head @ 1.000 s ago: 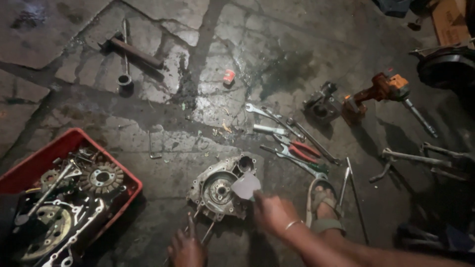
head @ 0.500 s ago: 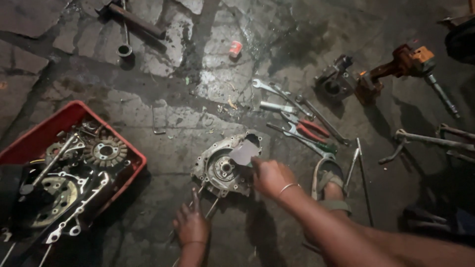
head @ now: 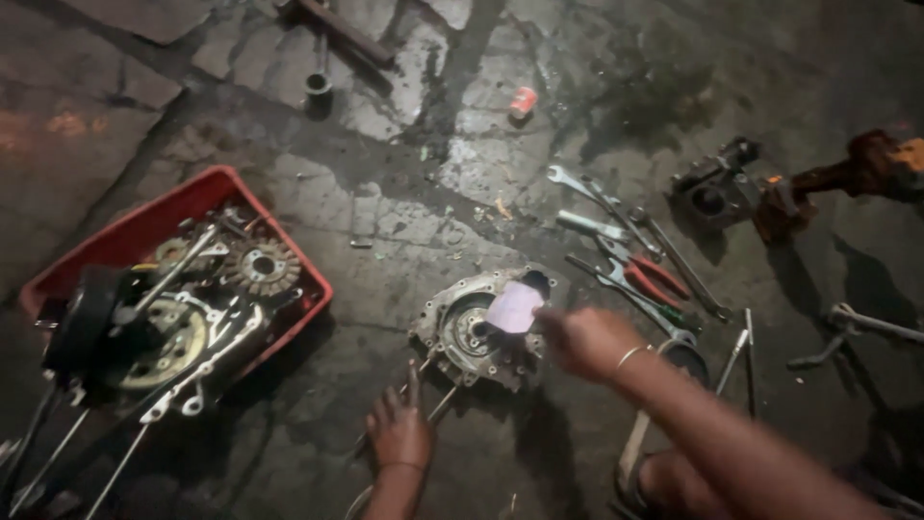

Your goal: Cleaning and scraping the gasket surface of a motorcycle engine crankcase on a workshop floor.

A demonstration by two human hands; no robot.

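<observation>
Squatting over wet cracked stone floor (head: pixel 414 193), tools (head: pixel 626 260) scattered, dim

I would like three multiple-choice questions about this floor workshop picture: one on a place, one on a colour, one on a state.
1. Where does the round metal engine cover lie?
A. inside the tray
B. on the stone floor, right of the tray
C. on a bench

2. What colour is the tray of parts?
A. red
B. blue
C. white

3. What does the right hand hold?
A. pliers
B. nothing
C. a pale scrap against the cover

Answers:
1 B, it rests on bare floor beside the tray.
2 A, its rim is red.
3 C, the fingers press the scrap onto the cover.
</observation>
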